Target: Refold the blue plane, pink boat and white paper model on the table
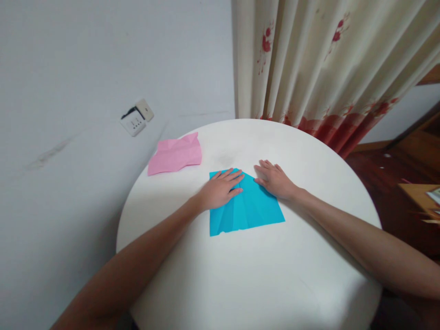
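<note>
A blue sheet of paper [249, 208] lies on the round white table, marked with several crease lines. Its upper right edge slants down, and its near edge is slightly ragged. My left hand [220, 188] rests flat on the upper left part of the sheet with fingers spread, hiding that part. At the slanted right edge, my right hand [273, 179] lies palm down with its fingers stretched out, its thumb side touching or close to the paper. Neither hand grips anything.
A creased pink sheet of paper [176, 153] lies near the far left edge of the white table [247, 279]. A wall socket [133, 123] is on the left wall. Behind the table hangs a flowered curtain [302, 68]. Wooden furniture [417, 199] stands at the right.
</note>
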The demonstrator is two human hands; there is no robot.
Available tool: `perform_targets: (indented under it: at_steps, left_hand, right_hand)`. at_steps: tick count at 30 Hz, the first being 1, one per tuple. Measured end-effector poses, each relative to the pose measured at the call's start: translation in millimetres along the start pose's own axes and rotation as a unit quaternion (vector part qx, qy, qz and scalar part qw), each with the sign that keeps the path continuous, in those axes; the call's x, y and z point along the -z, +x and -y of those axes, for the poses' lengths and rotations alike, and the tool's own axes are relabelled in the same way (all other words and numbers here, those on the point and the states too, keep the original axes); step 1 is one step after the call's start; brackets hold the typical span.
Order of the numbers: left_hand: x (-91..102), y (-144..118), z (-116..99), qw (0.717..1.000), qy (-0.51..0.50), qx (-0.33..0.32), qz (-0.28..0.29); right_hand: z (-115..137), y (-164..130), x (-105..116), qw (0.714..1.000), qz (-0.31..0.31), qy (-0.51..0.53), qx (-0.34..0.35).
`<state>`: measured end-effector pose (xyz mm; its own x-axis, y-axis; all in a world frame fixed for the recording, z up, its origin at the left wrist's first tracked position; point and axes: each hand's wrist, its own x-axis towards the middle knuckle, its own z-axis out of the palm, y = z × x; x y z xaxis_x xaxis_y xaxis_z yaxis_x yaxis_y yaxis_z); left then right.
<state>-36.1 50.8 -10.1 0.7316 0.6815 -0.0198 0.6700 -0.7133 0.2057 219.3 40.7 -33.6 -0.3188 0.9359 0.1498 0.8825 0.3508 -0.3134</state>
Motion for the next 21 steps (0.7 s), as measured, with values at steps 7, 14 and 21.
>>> perform_targets:
  at_steps: [7, 14, 21]
  left_hand:
    - [-8.6, 2.7, 3.0, 0.999, 0.039, 0.030, -0.020]
    - [-5.5, 1.5, 2.9, 0.999, 0.040, 0.016, -0.004]
    - [-5.1, 3.0, 3.6, 0.999, 0.049, -0.002, 0.005]
  right_hand:
    - [0.5, 0.4, 1.1, 1.000, 0.007, -0.005, 0.001]
    - [3.1, -0.5, 3.5, 1.000, 0.012, -0.007, -0.003]
    - [2.5, -0.4, -0.5, 1.000, -0.012, -0.005, -0.003]
